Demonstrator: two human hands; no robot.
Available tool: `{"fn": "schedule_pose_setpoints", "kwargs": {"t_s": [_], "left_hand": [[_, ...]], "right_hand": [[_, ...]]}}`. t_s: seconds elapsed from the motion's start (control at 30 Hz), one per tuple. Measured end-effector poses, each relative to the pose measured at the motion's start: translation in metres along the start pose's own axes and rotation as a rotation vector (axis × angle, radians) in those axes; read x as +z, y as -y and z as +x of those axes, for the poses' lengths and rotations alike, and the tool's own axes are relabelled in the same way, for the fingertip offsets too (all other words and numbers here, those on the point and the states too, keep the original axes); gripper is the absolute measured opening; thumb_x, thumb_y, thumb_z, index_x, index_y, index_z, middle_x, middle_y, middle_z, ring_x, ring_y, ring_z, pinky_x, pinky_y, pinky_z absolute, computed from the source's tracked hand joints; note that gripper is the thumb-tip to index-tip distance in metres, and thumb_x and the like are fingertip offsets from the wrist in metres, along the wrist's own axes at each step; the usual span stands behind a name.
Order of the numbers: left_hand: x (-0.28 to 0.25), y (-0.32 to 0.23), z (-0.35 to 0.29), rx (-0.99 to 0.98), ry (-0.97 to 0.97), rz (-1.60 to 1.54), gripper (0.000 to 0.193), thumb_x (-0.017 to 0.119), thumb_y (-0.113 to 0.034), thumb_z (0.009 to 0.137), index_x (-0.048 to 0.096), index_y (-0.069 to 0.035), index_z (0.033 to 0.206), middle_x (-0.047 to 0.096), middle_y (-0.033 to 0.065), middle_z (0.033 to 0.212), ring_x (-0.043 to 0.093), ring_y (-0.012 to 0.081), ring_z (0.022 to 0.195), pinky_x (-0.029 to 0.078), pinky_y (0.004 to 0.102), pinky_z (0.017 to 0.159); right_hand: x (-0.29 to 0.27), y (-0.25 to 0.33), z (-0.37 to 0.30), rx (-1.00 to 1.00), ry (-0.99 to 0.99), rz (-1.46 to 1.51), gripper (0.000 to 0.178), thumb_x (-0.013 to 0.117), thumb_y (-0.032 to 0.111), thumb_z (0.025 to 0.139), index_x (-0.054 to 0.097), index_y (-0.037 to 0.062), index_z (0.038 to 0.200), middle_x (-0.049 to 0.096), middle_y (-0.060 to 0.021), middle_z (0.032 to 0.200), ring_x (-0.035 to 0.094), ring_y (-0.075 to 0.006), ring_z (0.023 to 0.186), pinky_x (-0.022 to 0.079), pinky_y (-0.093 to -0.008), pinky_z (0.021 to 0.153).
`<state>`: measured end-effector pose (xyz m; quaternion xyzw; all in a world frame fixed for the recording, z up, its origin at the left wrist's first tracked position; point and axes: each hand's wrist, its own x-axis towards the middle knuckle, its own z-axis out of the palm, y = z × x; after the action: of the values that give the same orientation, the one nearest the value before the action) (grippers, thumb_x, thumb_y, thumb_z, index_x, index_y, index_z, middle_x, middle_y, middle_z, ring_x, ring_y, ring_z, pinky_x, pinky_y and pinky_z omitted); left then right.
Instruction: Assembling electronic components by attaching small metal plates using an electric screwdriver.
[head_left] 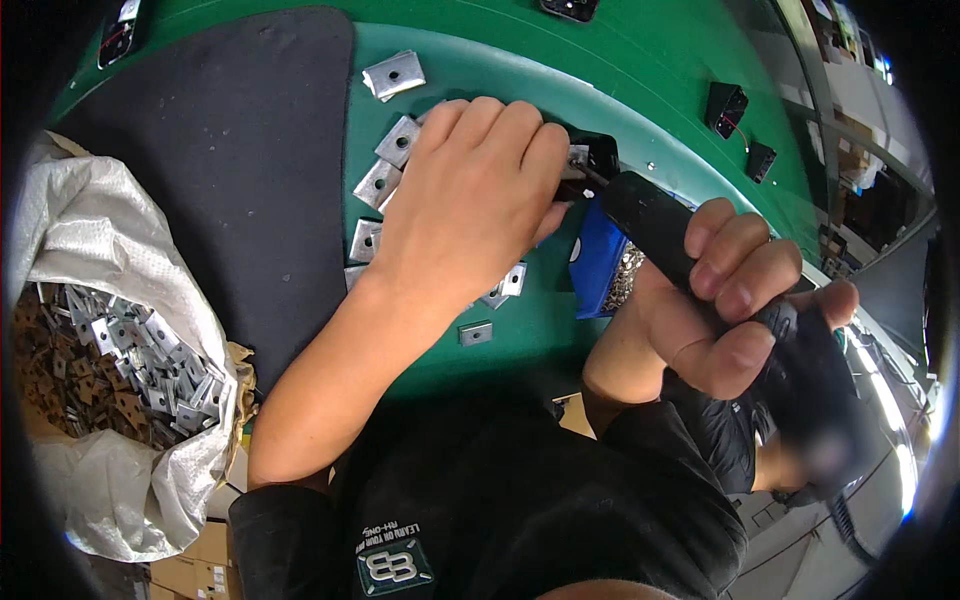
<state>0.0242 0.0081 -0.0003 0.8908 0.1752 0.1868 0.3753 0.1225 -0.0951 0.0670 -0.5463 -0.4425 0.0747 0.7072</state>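
Observation:
My right hand point(728, 285) is wrapped round a black electric screwdriver point(645, 215), which slants up to the left with a cord trailing at its lower end. The screwdriver's tip meets a small silver plate point(578, 157) at a black plastic housing point(604, 152). My left hand point(485, 185), knuckles up and fingers curled, grips that housing from its left side; the fingertips are hidden. Around and under the left hand lie several flat metal plates with a hole point(378, 184). One such plate point(476, 333) lies apart, nearer my body.
A blue bin point(592, 262) of small screws point(624, 278) stands beneath the screwdriver. At left, a white woven sack point(110, 215) holds metal pieces beside a dark mat point(230, 150). Black housings with wires point(726, 110) lie at far right. Another person point(715, 425) sits at lower right.

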Motion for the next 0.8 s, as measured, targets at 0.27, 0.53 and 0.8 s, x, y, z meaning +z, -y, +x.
{"fn": "schedule_pose_setpoints", "kwargs": {"t_s": [0.27,0.53,0.8], "left_hand": [[0.010,0.004,-0.002,0.028,-0.076,0.014,0.048,0.078,-0.016,0.065,0.058,-0.005,0.106,0.051,0.0084,0.096,0.053,0.0277,0.093,0.041,0.0391,0.084],[0.012,0.005,-0.006,0.007,-0.062,0.002,0.046,0.078,-0.017,0.066,0.058,-0.005,0.105,0.051,0.0086,0.094,0.053,0.0266,0.093,0.041,0.0383,0.084],[0.012,0.004,-0.003,0.072,-0.169,0.000,0.043,0.078,-0.018,0.067,0.059,-0.005,0.104,0.053,0.0089,0.092,0.055,0.0269,0.091,0.042,0.0380,0.083]], "right_hand": [[0.016,-0.004,-0.002,-0.056,0.144,-0.123,0.032,0.064,0.019,0.083,0.048,0.0231,0.109,0.044,0.0041,0.069,0.039,-0.0101,0.056,0.035,-0.0262,0.055],[0.022,-0.008,-0.013,-0.085,0.206,-0.156,0.030,0.066,0.019,0.086,0.043,0.0207,0.106,0.045,0.0018,0.070,0.043,-0.0118,0.057,0.038,-0.0282,0.057],[0.006,0.018,0.003,-0.107,0.366,-0.206,0.061,0.068,0.025,0.085,0.041,0.0174,0.139,0.053,0.0003,0.073,0.053,-0.0164,0.066,0.045,-0.0369,0.064]]}}
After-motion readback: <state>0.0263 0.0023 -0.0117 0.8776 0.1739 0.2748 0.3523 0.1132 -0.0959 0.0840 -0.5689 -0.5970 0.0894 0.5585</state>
